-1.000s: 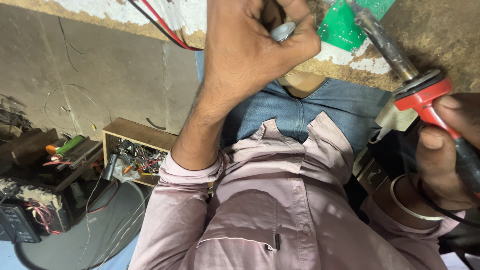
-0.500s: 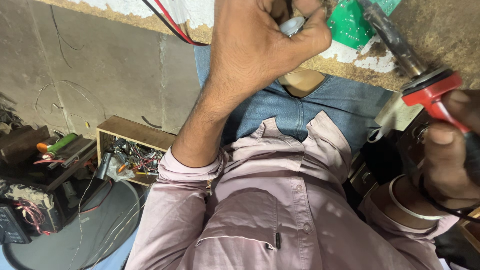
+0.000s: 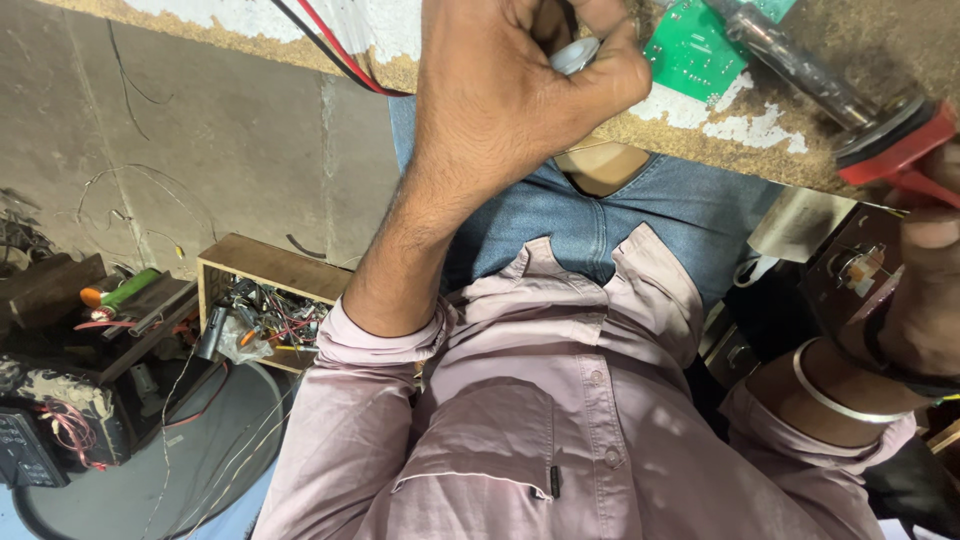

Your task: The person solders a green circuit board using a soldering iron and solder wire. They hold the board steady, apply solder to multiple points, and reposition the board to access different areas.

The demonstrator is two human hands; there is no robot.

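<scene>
Presently left hand (image 3: 520, 90) pinches a small silvery part (image 3: 575, 55) above the tabletop (image 3: 700, 130), beside the green circuit board (image 3: 695, 50); judged light, stiff, best pinched at its rim. Right hand (image 3: 925, 300) grasps the red-collared soldering iron (image 3: 880, 140). Part mostly hidden by fingers; right grip cut off at frame edge.

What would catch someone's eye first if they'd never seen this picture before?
First, the left hand at top centre, fist closed around a small silvery object over the worn chipboard bench. Next, at the right edge, the right hand gripping a soldering iron with a red collar, its barrel lying beside a green circuit board. Lower left, a wooden box brims with wires and parts.
</scene>
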